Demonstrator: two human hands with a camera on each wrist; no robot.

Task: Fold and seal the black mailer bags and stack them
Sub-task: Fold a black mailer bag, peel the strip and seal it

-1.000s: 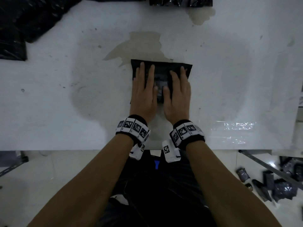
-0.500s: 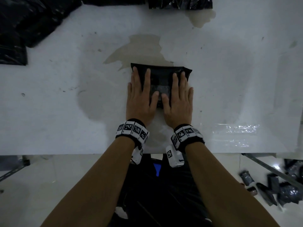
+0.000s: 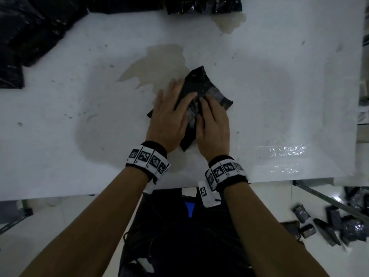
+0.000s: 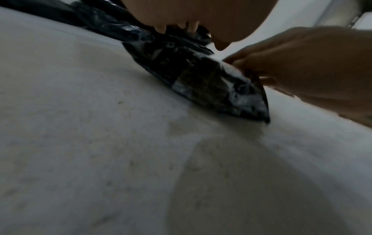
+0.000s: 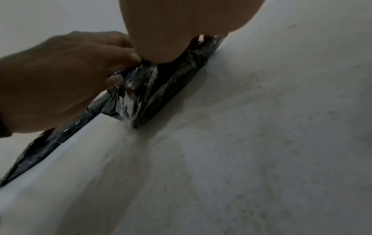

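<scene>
The white table [image 3: 279,56] is filling most of the head view, with wide bare surface lying open to either side of the hands and its near edge running just below the wrists; only that view is showing the heap of black bags [image 3: 30,31] spilling over the far left corner, a second dark bundle [image 3: 203,5] sitting at the far edge, and the small folded packets [image 3: 335,222] lying scattered on the floor at lower right, too blurred to be counted; one mailer bag [image 3: 201,90] is lying skewed near the table's middle, partly folded, beside a tan stain [image 3: 159,64]; the left hand [image 3: 169,118] is lying across its left part with fingers fairly straight, though the right wrist view is showing those fingers [image 5: 122,55] bending onto the plastic edge; the right hand [image 3: 214,124] is curling its fingers [image 4: 241,63] onto the bag's upper fold, which the left wrist view is showing lifted off the table.
</scene>
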